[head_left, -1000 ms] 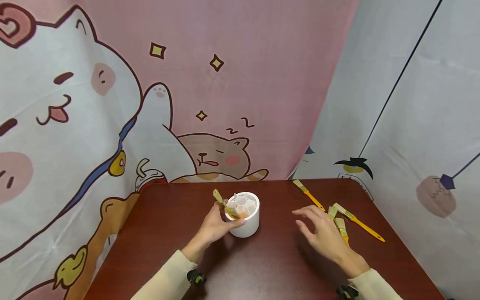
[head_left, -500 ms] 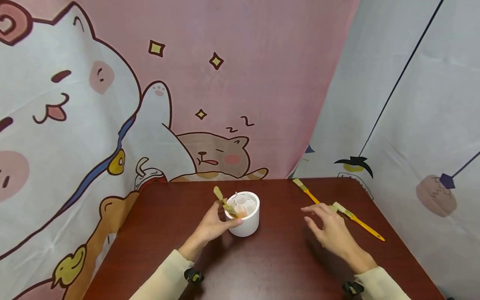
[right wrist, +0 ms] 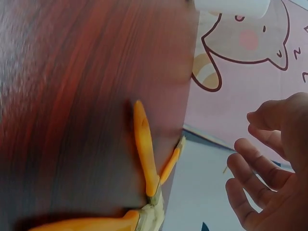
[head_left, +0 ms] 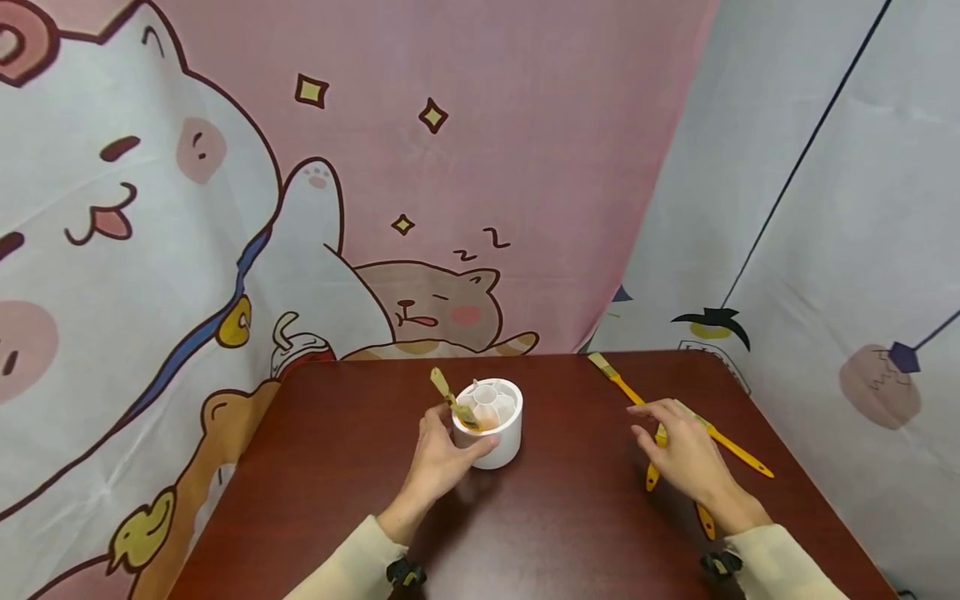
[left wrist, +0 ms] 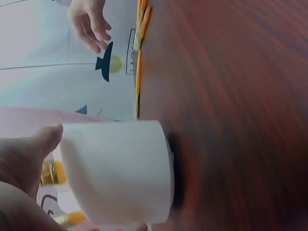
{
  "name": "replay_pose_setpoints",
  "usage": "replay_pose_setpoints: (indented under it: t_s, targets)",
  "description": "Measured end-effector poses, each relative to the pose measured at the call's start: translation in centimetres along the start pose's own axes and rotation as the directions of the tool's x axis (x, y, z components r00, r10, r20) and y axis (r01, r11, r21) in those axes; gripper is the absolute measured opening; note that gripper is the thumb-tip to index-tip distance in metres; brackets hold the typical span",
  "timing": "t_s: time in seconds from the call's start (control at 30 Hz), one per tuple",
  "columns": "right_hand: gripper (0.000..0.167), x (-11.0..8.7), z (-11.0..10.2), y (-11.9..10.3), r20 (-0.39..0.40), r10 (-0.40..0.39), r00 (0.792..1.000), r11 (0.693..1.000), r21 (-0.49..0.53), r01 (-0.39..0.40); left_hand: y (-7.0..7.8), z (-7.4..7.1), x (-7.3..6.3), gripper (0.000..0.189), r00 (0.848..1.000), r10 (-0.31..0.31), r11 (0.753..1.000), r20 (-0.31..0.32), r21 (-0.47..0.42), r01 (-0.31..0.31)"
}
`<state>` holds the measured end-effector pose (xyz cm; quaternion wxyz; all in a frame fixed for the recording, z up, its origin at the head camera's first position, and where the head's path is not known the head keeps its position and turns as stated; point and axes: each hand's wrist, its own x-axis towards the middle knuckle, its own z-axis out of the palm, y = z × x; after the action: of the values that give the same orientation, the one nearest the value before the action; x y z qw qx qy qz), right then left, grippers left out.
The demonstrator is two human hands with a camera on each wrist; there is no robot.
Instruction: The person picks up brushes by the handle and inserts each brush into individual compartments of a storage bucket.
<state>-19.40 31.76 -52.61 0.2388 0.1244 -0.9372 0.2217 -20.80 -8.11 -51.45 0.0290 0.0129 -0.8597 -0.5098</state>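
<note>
My left hand [head_left: 435, 458] grips a white round pot [head_left: 501, 443] with divided compartments by its left side, thumb toward the front; the left wrist view shows the pot [left wrist: 120, 173] standing on the table. Paintbrushes stand in its left part, bristles up, one brush [head_left: 442, 385] leaning outward to the left. My right hand [head_left: 686, 458] hovers above several loose paintbrushes with yellow handles, its fingers loosely bent around nothing. One brush handle [head_left: 651, 477] shows left of that hand, another handle [head_left: 705, 521] below the wrist. The hand hides parts of these brushes.
A further paintbrush [head_left: 613, 375] lies near the back edge of the dark red-brown table [head_left: 555, 517]. Another brush handle [head_left: 742, 457] points toward the right edge. Cartoon-printed cloth [head_left: 555, 167] hangs right behind the table and along its sides.
My right hand has moved to the right over the loose brushes, uncovering a handle on its left. My left hand keeps its grip on the pot.
</note>
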Motion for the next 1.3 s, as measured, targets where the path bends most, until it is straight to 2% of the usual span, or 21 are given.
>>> replay_pose_setpoints:
  t_s: [0.17, 0.33, 0.53, 0.67, 0.83, 1.03, 1.3]
  targets:
    - [0.036, 0.0, -0.3, 0.9, 0.011, 0.035, 0.999, 0.999, -0.001, -0.035, 0.8, 1.0, -0.1, 0.113, 0.999, -0.024, 0.999, -0.037, 0.027, 0.025]
    - [0.033, 0.0, -0.4, 1.6, 0.018, 0.059, 0.998, 0.998, -0.009, -0.059, 0.9, 1.7, 0.1, 0.114, 0.997, -0.044, 0.998, -0.062, 0.036, 0.046]
    - [0.03, 0.1, -0.4, 2.4, 0.027, 0.093, 0.995, 0.995, -0.02, -0.093, 0.9, 1.7, 0.5, 0.113, 0.997, -0.043, 0.998, -0.067, 0.034, 0.045]
    - [0.029, 0.1, -0.6, 2.8, 0.057, 0.136, 0.989, 0.991, -0.015, -0.135, 0.7, 0.9, 0.9, 0.109, 1.0, -0.017, 0.999, -0.022, 0.03, 0.018]
    - [0.029, 0.2, -1.0, 3.4, 0.128, 0.209, 0.969, 0.978, -0.015, -0.209, 0.0, -0.5, 1.6, 0.096, 0.996, 0.02, 1.0, 0.084, -0.018, -0.018]
    - [0.032, 0.2, -1.7, 4.8, 0.208, 0.295, 0.933, 0.955, -0.059, -0.289, -0.5, -1.7, 2.2, 0.093, 0.973, 0.027, 0.998, 0.227, -0.059, -0.013]
    - [0.027, 0.3, -1.7, 5.9, 0.312, 0.382, 0.87, 0.923, -0.076, -0.378, -0.9, -2.4, 2.7, 0.093, 0.959, 0.041, 0.999, 0.28, -0.041, -0.03]
